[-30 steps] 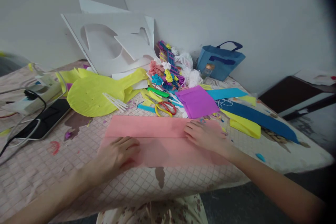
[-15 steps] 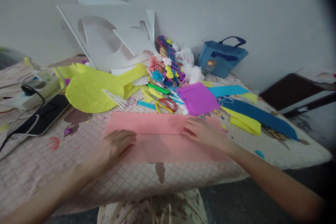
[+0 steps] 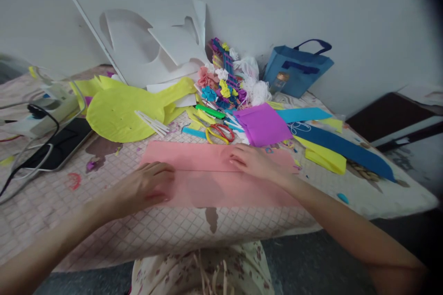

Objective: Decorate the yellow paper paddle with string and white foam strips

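Note:
A pink sheet [image 3: 207,186] lies across the front of the table, its far part folded over into a long band. On its left end rests my left hand [image 3: 148,184], palm down, fingers bent a little and apart. My right hand [image 3: 251,161] lies on the folded band right of the middle, its fingers spread over the paper. Neither hand grips anything. Just beyond the sheet are scissors [image 3: 219,133] with red and yellow handles, a green cutter [image 3: 210,111] and a folded purple sheet [image 3: 263,124].
A yellow cutout [image 3: 124,113] with white sticks is at the left, near a phone [image 3: 65,143] and a power strip [image 3: 44,120]. White boards [image 3: 86,14], paper flowers [image 3: 221,85] and a blue bag [image 3: 297,71] stand behind. Blue strips [image 3: 346,150] lie right.
My right hand has slid a little to the left along the folded band. My left hand has shifted slightly left on the sheet. The camera view has tilted a little.

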Motion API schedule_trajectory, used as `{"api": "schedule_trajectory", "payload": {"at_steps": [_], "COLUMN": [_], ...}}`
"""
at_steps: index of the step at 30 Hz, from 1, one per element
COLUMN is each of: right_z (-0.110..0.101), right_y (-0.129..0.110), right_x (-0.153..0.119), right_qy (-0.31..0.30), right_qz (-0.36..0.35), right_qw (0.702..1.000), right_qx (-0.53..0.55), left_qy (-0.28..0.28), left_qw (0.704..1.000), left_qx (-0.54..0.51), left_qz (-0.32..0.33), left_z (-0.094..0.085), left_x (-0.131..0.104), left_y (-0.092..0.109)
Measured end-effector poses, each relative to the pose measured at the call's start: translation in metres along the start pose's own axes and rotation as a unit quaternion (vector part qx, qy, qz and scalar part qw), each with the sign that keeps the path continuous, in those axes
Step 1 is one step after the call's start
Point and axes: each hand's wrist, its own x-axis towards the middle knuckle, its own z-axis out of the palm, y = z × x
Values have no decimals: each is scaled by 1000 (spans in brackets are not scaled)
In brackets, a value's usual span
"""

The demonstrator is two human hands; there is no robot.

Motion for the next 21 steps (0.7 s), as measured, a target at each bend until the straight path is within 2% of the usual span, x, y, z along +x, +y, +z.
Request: {"api": "schedule_trajectory", "payload": {"at_steps": [5, 8, 11, 13, 16, 19, 21], "right_z": [8, 11, 13, 12, 4, -15, -30], "right_y": [14, 25, 29, 27, 25, 33, 47], "right_x": [52, 84, 101, 104, 101, 92, 82], "right_qy": [55, 9, -49, -49, 3, 71, 102], "right_qz": [99, 169, 204, 202, 162, 109, 90], "right_qw": [993, 984, 977, 977, 985, 990, 989], "right_qx": [-47, -61, -43, -42, -50, -54, -60], "left_qy": [16, 19, 10, 8, 11, 9, 5], "left_qw": [1000, 1000, 1000, 1000, 1000, 1000, 1000], "left_qx": [12, 8, -1, -10, -19, -25, -22], "left_qz": [-7, -7, 2, 7, 8, 8, 8], "left_z": [5, 4, 0, -2, -3, -3, -4], "left_x": [-9, -6, -4, -3, -3, -2, -2], "left_y": [-4, -3, 1, 3, 3, 2, 2]}}
